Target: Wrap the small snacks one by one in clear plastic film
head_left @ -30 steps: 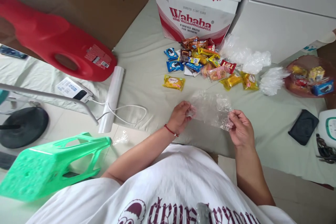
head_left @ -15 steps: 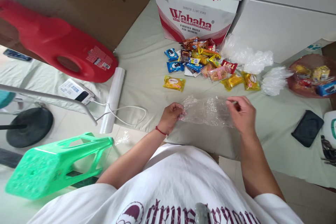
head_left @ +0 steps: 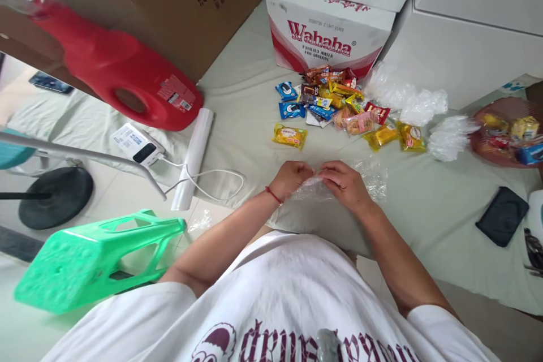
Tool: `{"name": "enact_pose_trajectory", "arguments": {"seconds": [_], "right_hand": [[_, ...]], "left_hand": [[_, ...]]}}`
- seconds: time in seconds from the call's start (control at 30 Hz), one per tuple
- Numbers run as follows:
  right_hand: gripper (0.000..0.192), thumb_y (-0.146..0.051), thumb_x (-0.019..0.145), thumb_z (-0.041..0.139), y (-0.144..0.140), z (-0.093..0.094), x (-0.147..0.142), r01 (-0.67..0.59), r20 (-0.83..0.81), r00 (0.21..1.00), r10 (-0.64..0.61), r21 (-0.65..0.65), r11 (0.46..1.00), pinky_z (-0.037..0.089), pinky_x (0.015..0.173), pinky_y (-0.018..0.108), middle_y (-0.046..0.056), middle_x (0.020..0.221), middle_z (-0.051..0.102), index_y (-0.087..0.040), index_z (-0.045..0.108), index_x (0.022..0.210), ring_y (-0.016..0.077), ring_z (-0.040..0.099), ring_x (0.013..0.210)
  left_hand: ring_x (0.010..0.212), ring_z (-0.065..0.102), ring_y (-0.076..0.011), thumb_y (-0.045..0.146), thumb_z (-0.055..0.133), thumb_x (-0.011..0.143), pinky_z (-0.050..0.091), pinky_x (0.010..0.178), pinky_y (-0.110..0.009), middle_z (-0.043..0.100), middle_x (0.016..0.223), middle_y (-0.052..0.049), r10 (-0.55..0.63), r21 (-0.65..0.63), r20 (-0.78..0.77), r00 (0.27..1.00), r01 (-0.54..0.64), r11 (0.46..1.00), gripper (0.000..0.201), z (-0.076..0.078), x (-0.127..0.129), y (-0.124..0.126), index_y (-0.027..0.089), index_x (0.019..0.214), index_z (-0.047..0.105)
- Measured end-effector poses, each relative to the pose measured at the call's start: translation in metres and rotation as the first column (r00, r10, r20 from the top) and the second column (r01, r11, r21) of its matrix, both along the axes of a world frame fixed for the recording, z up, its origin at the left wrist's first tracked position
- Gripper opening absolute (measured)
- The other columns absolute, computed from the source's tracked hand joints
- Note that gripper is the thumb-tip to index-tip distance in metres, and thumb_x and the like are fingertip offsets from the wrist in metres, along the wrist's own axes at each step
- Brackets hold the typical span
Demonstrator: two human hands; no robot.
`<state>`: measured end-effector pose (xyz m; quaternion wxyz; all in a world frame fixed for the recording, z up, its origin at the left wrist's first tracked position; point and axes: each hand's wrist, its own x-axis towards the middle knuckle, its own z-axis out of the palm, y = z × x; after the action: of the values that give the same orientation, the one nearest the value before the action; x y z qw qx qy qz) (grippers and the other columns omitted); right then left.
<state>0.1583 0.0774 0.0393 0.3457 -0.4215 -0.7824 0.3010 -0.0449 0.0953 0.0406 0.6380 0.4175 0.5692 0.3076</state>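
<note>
Both hands have closed together since half a sec ago: left hand (head_left: 291,177) and right hand (head_left: 345,181) now nearly touch, each pinching the clear plastic bag (head_left: 365,178), bunched between them w/ its loose end trailing right on the pale sheet (head_left: 237,96). Snack pile (head_left: 339,110) lies beyond, apart; bare sheet between. Sheet edge runs just below the wrists.

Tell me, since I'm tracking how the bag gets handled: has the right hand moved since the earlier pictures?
Yes. The right hand has swung leftward, away from the black pouch, and now meets the left hand on the clear plastic bag.
</note>
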Motion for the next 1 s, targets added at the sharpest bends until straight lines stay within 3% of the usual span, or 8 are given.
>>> {"name": "enact_pose_trajectory", "arguments": {"seconds": [0.27, 0.43, 0.53, 0.6, 0.67, 0.73, 0.87, 1.0], "right_hand": [[0.027, -0.019, 0.095, 0.064, -0.087, 0.009, 0.043, 0.266, 0.011, 0.963, -0.27, 0.123, 0.956, 0.059, 0.083, 0.038, 0.005, 0.118, 0.074, -0.036, 0.079, 0.11, 0.0213, 0.069, 0.096], [0.026, -0.024, 0.098, 0.06, -0.153, -0.002, 0.074, 0.14, 0.135, 0.983, -0.124, -0.12, 0.983, 0.062, 0.082, 0.037, 0.007, 0.123, 0.073, -0.033, 0.078, 0.115, 0.0229, 0.071, 0.103], [0.035, -0.041, 0.101, 0.056, -0.157, -0.007, 0.082, 0.426, 0.155, 0.904, -0.399, -0.261, 0.866, 0.061, 0.088, 0.039, 0.012, 0.135, 0.066, -0.027, 0.069, 0.13, 0.0251, 0.068, 0.113], [0.063, -0.056, 0.094, 0.062, -0.137, -0.012, 0.08, 0.601, 0.181, 0.799, -0.573, -0.269, 0.753, 0.06, 0.091, 0.043, 0.016, 0.138, 0.062, -0.022, 0.054, 0.147, 0.0276, 0.064, 0.117], [0.091, -0.067, 0.083, 0.07, -0.106, -0.019, 0.074, 0.676, 0.22, 0.737, -0.64, -0.255, 0.691, 0.057, 0.094, 0.047, 0.02, 0.138, 0.061, -0.018, 0.044, 0.154, 0.0302, 0.063, 0.116], [0.09, -0.067, 0.079, 0.072, -0.072, -0.026, 0.066, 0.705, 0.232, 0.709, -0.666, -0.269, 0.656, 0.055, 0.094, 0.048, 0.019, 0.126, 0.067, -0.015, 0.05, 0.149, 0.0294, 0.065, 0.106], [0.039, -0.051, 0.09, 0.06, -0.025, -0.027, 0.049, 0.604, 0.12, 0.792, -0.599, -0.298, 0.739, 0.054, 0.088, 0.039, 0.01, 0.101, 0.073, -0.018, 0.073, 0.108, 0.0218, 0.067, 0.087], [0.025, -0.04, 0.092, 0.058, -0.016, -0.01, 0.034, 0.479, 0.045, 0.876, -0.481, -0.21, 0.852, 0.052, 0.083, 0.033, 0.006, 0.093, 0.071, -0.021, 0.075, 0.095, 0.0188, 0.066, 0.084]], "left_hand": [[0.044, 0.037, -0.0072, 0.038, 0.062, 0.091, 0.029, 0.045, -0.021, 0.038, 0.056, 0.01, 0.463, 0.058, 0.091, 0.882, -0.469, 0.881, 0.023, -0.02, -0.003, 0.002, 0.023, 0.081, 0.047], [0.042, 0.038, -0.007, 0.046, 0.061, 0.093, 0.031, 0.043, -0.022, 0.042, 0.061, 0.01, 0.517, 0.167, 0.056, 0.854, -0.518, 0.839, 0.028, -0.033, -0.017, -0.012, 0.024, 0.084, 0.046], [0.048, 0.045, -0.0092, 0.044, 0.055, 0.095, 0.038, 0.049, -0.023, 0.047, 0.063, 0.008, 0.459, 0.233, -0.031, 0.888, -0.44, 0.867, 0.022, -0.035, -0.023, -0.026, 0.024, 0.089, 0.048], [0.059, 0.052, -0.0119, 0.038, 0.056, 0.092, 0.046, 0.06, -0.026, 0.054, 0.074, 0.004, 0.457, 0.312, -0.155, 0.876, -0.395, 0.864, 0.018, -0.032, -0.028, -0.038, 0.022, 0.099, 0.052], [0.08, 0.06, -0.0172, 0.031, 0.062, 0.084, 0.052, 0.075, -0.033, 0.06, 0.096, -0.004, 0.497, 0.459, -0.315, 0.809, -0.329, 0.825, 0.031, -0.025, -0.034, -0.052, 0.02, 0.112, 0.054], [0.103, 0.06, -0.0247, 0.024, 0.065, 0.078, 0.052, 0.091, -0.042, 0.058, 0.116, -0.011, 0.554, 0.649, -0.427, 0.715, -0.184, 0.738, 0.048, -0.011, -0.038, -0.066, 0.018, 0.124, 0.053], [0.135, 0.049, -0.0344, 0.026, 0.067, 0.083, 0.04, 0.113, -0.055, 0.055, 0.132, -0.018, 0.559, 0.828, -0.518, 0.647, 0.217, 0.516, 0.057, 0.028, -0.018, -0.079, 0.017, 0.137, 0.05], [0.154, 0.029, -0.0426, 0.045, 0.076, 0.083, 0.018, 0.124, -0.065, 0.046, 0.156, -0.023, 0.325, 0.617, -0.775, 0.543, 0.538, 0.574, 0.079, 0.042, 0.027, -0.053, 0.017, 0.15, 0.044]]}}
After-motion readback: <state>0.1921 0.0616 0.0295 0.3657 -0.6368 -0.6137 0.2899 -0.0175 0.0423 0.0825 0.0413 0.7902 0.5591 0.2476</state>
